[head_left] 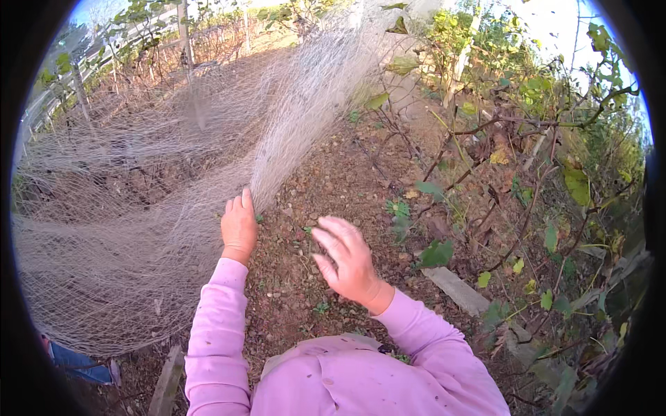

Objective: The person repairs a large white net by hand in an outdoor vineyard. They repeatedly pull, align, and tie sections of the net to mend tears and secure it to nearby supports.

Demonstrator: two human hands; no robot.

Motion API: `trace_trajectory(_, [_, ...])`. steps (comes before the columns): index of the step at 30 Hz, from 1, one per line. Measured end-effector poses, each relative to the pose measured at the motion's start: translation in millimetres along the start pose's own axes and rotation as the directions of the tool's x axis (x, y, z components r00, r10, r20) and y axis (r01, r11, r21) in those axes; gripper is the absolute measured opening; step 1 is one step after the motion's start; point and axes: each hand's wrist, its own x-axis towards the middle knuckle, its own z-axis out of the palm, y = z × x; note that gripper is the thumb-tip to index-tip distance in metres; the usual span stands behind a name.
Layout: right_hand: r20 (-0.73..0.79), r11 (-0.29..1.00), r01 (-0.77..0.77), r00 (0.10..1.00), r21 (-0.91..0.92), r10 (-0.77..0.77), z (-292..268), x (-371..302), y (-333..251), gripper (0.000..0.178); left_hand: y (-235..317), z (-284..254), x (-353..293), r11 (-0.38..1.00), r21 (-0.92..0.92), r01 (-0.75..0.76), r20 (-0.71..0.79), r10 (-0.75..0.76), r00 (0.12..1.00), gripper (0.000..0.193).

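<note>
Head view: risk is the net snagging on vine canes at right & tearing if pulled hard; the loose mesh could also slip the grip. Left hand is raised, arm outstretched, fingers closed on the gathered net edge over bare soil. Right hand hovers nearby, fingers spread wide, holding nothing.

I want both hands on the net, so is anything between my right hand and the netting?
Nothing visible. The right hand hangs open above bare soil, the netting just to its left, where the left hand touches its edge. Vine branches stay to the right.
</note>
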Motion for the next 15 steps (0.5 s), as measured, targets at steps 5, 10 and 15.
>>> trace_trajectory(5, [-0.441,0.842,-0.201,0.896,-0.501,-0.049,-135.2,77.9,96.5,0.057,-5.7,14.5,8.2,0.999,-0.034,0.027,-0.031,-0.028,0.999,0.049])
trace_trajectory(10, [-0.110,0.811,-0.464,0.883,-0.355,0.457,-123.0,38.4,164.2,0.028,11.2,40.1,15.2,0.998,-0.063,0.009,0.004,-0.009,1.000,0.048])
trace_trajectory(15, [0.471,0.671,0.027,0.734,-0.741,0.490,-43.5,-124.9,166.0,0.007,21.6,62.7,26.0,0.998,-0.051,-0.029,0.063,0.032,0.998,0.049])
